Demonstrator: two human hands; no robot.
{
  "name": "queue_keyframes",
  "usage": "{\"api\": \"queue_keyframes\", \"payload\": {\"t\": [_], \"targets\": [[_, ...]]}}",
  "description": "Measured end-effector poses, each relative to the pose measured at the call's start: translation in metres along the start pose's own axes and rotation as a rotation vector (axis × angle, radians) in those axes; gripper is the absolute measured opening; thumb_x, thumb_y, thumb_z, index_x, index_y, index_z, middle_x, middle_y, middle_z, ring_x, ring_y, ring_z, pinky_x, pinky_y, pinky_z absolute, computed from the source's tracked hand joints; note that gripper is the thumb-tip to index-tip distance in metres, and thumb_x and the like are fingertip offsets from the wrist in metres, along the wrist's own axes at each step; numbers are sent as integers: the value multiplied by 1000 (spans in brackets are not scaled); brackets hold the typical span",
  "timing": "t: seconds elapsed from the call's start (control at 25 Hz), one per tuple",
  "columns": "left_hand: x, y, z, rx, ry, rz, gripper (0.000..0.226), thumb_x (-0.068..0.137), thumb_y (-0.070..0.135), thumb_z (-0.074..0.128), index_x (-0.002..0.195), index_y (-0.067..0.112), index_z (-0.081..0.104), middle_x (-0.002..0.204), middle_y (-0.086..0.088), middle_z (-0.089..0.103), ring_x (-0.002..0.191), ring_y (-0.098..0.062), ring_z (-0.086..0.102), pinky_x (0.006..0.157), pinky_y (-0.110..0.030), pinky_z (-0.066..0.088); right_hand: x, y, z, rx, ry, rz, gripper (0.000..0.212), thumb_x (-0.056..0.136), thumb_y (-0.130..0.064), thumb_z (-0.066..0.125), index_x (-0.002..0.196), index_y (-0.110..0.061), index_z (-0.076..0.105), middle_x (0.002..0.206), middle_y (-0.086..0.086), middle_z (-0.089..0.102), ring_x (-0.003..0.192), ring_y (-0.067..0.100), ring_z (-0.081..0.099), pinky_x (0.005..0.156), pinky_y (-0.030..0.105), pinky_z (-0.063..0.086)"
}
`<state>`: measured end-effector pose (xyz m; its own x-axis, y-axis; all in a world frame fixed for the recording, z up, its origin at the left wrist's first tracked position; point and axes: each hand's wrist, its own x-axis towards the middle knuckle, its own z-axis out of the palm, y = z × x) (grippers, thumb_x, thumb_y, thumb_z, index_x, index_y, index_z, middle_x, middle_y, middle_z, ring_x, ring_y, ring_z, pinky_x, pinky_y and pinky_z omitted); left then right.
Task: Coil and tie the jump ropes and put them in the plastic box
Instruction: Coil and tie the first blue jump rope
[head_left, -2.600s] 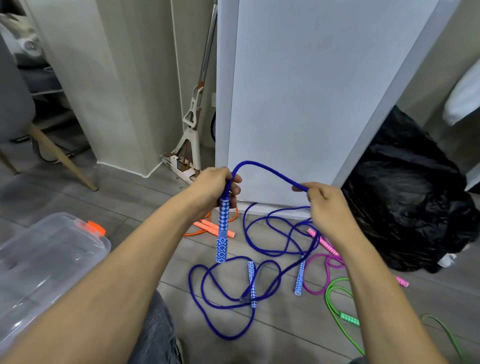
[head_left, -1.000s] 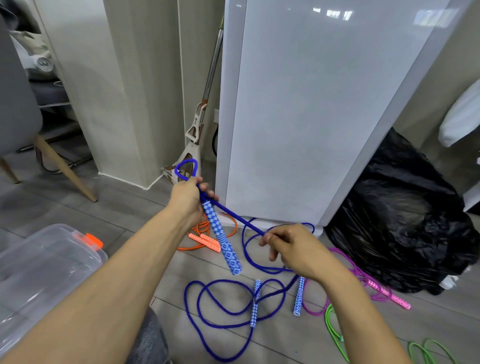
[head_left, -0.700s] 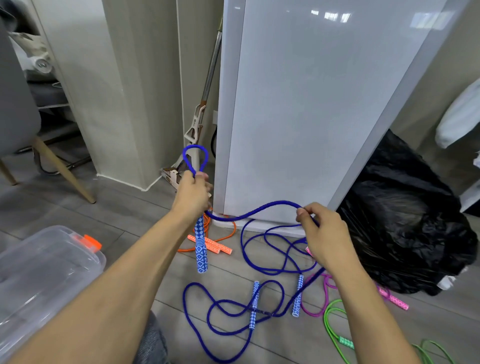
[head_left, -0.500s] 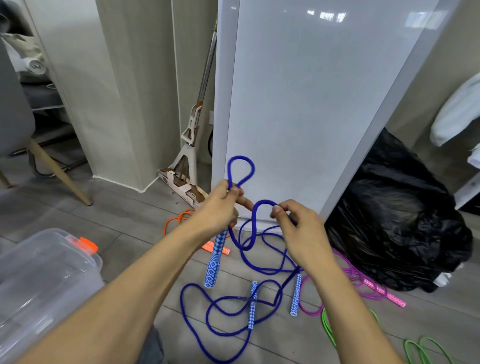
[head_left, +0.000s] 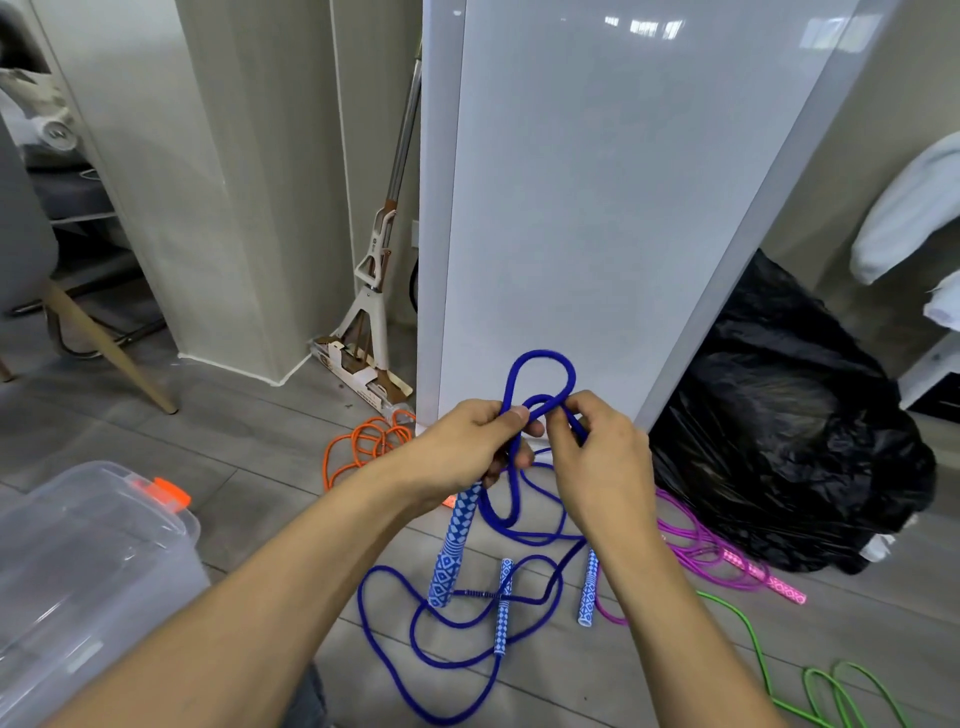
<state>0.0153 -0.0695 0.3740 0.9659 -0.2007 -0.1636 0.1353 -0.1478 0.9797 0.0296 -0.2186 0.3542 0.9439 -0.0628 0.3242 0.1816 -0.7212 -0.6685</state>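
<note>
— Where is the blue jump rope (head_left: 540, 364)?

— In the air in front of the white panel (head_left: 597, 182). One loop stands above both hands and a smaller loop sits between the thumbs. The rest trails down onto the floor (head_left: 234, 415) in loose curls.

— And the hands?

— The left hand (head_left: 467, 447) is curled round the top of a blue patterned handle (head_left: 452, 545), which hangs downward, and its thumb pins the rope. The right hand (head_left: 597, 462) pinches the rope just beside it with bent fingers.

— The plastic box (head_left: 93, 561)?

— It is at the near left edge of the floor, clear, with an orange latch (head_left: 161, 491). It is well apart from the ropes.

— Other ropes?

— An orange rope (head_left: 363, 447) lies at the panel's foot, and a pink rope (head_left: 701, 551) lies beside the black bag (head_left: 789, 441). A green rope (head_left: 831, 686) is at the near right, and two more blue handles (head_left: 504, 603) lie under the hands.

— Any writing?

— Only a small mark on the mop (head_left: 374, 291), too small to read.
</note>
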Motion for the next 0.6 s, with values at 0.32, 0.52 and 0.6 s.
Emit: {"api": "queue_keyframes", "payload": {"t": [0.32, 0.52, 0.6], "targets": [[3, -3, -2, -68, -34, -7, 35, 106, 39, 38, 91, 11, 52, 59, 4, 37, 52, -13, 40, 66, -35, 56, 1, -2, 3, 52, -31, 77, 18, 96, -36, 57, 87, -23, 66, 65, -3, 61, 61, 17, 56, 55, 33, 45], [13, -13, -19, 278, 55, 63, 40, 105, 41, 36, 85, 12, 56, 58, 6, 42, 45, -9, 47, 65, -42, 57, 2, 4, 2, 72, -75, 83, 21, 97, -39, 57, 89, -24, 68, 69, -5, 64, 67, 18, 60, 61, 33, 49], [18, -19, -24, 275, 207, 58, 41, 105, 41, 34, 85, 11, 55, 64, 2, 46, 51, -11, 50, 65, -37, 59, 2, 0, 4, 81, -131, 54, 20, 99, -38, 55, 93, -25, 68, 73, -7, 64, 69, 13, 60, 59, 29, 44]]}}
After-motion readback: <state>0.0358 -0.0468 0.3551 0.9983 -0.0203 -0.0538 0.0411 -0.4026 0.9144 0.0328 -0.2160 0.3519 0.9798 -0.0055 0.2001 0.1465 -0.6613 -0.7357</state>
